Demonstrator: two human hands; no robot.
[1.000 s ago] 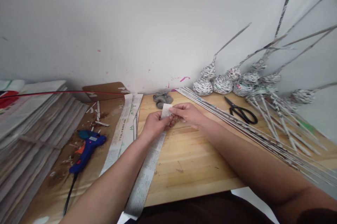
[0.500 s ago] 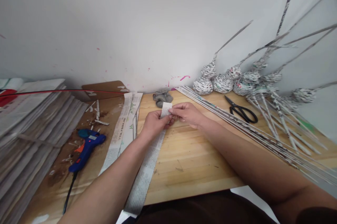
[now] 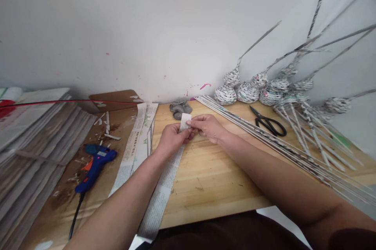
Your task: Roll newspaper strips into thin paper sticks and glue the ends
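Observation:
A long newspaper strip (image 3: 164,191) runs from the front edge of the wooden table up to both hands. My left hand (image 3: 173,138) is closed on it near its far end, thumb on top. My right hand (image 3: 207,126) pinches the right edge of that same end, with thumb and forefinger together. The strip's far tip sticks out flat beyond the fingers. Just behind it lies a crumpled grey cloth (image 3: 179,109). More newspaper strips (image 3: 135,144) lie in a pile left of my left hand.
A blue glue gun (image 3: 95,168) lies on brown cardboard at left, beside stacked newspapers (image 3: 38,156). To the right are rolled paper sticks (image 3: 264,136), black scissors (image 3: 268,123) and several woven paper gourds (image 3: 225,94) along the wall.
Both hands keep their hold on the strip's far end, with hardly any movement. The whole view has shifted very slightly.

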